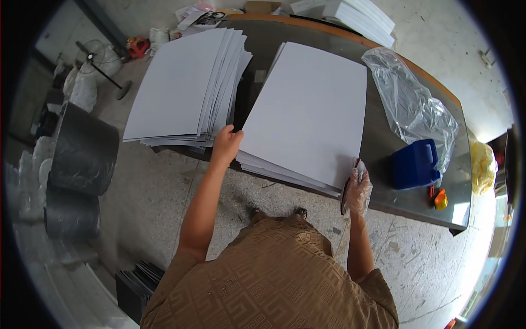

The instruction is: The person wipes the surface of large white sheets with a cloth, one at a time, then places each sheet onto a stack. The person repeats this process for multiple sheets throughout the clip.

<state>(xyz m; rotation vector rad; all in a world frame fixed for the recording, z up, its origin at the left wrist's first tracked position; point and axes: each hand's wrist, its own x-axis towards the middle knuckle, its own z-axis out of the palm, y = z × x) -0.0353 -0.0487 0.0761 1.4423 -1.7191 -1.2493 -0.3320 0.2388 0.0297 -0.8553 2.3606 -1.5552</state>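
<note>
Two stacks of large white sheets lie on the dark table. My bare left hand (pixel 226 145) is at the near left corner of the right-hand stack (pixel 309 107), fingers closed on the edge of its top sheet. The left-hand stack (pixel 175 82), its edges fanned unevenly, lies just beyond that hand. My right hand (pixel 358 190), in a clear plastic glove, is at the near right corner of the same right-hand stack. Its fingers are closed round a thin, dark reddish-brown object (pixel 344 198), mostly hidden by the hand and glove, whose kind I cannot make out.
On the table's (pixel 383 196) right side stand a blue jerrycan (pixel 415 164) and an orange tape roll (pixel 440 199), with a crumpled clear plastic bag (pixel 408 98) behind. Dark rolls (pixel 85 148) and a fan (pixel 98 57) stand left. Black sheets (pixel 137 285) lie low at left.
</note>
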